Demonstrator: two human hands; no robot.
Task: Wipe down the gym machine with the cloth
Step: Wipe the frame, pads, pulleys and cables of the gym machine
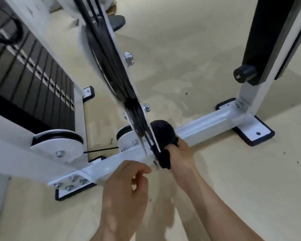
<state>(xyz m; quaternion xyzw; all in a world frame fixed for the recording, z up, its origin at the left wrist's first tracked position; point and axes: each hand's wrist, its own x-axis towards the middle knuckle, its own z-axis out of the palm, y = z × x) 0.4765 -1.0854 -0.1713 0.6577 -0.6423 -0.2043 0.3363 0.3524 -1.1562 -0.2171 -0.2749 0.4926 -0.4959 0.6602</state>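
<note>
Head view, looking down at the base of the gym machine [97, 164], and the thing that matters is how the cloth sits relative to the low white beam [210, 122]. That beam's long axis runs from lower left up to the right, toward the upright post [250, 94]. The black cloth [163, 133] is bunched up on top of the beam, right beside the slanted pulley arm [111, 66], with the right hand [179, 153] just behind it. The fingers are wrapped around the wad and pressing it down on the metal. So the bare stretch of beam lies up and to the right of the fingers, and I'd guess a straight slide along the axis covers it. The right hand is clearly the nearer one. The left hand [127, 181] hovers a bit lower left, near the beam, fingers loosely curled with the thumb close to the index. It's a bit blurry, but I can't see anything in it. Count-wise: one cloth, two hands, one weight stack [33, 75], two small pulley wheels down low [57, 141] [127, 138], and three black foot plates that I can see.
</note>
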